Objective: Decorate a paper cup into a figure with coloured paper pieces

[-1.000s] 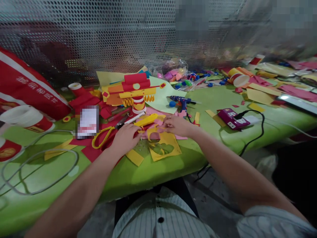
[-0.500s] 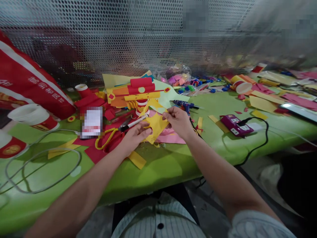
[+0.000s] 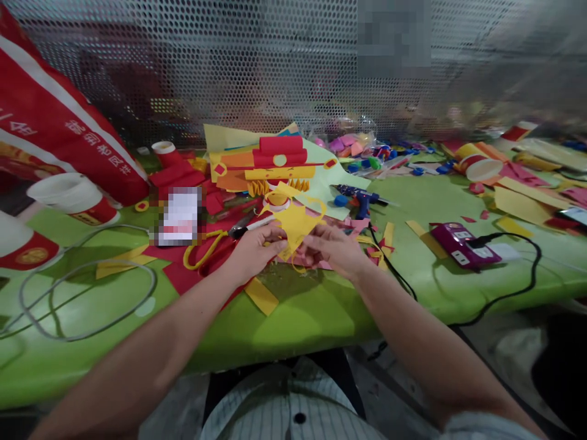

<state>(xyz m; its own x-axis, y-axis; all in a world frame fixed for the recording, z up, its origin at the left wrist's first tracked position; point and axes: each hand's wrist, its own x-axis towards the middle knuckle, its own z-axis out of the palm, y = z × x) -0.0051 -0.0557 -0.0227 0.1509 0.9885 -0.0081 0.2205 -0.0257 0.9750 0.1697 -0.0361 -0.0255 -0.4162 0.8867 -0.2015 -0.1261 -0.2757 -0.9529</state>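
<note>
Red bag [image 3: 62, 116]: starting far left, it slants in over the green table [image 3: 312, 311], lettering towards us.
Paper cups [image 3: 25, 244]: two here, red and white, tipped on their sides just below the bag.
Phone [image 3: 180, 215]: bright screen, blurred out, propped facing the person, probably so it can be glanced at.
Scissors [image 3: 187, 256]: yellow handle lying beside the left wrist, likely parked there for easy reach.
Marker [image 3: 259, 223]: white barrel, just above the left hand.
Left hand [image 3: 257, 250]: thumb and fingers pinched together on the lower left edge of the yellow paper!
Yellow paper [image 3: 292, 223]: centre stage, between both hands, in front of the paper figure [image 3: 280, 174]. Long axis runs away from the person, narrow tip pointing back at the shirt; a thin strip curls off right.
Right hand [image 3: 337, 247]: fingertips closed on the opposite edge, seemingly to keep the limp sheet taut.
Glue gun [image 3: 362, 198]: beyond the right hand, resting on its side.
Purple socket [image 3: 463, 244]: out right, black cable plugged in.
</note>
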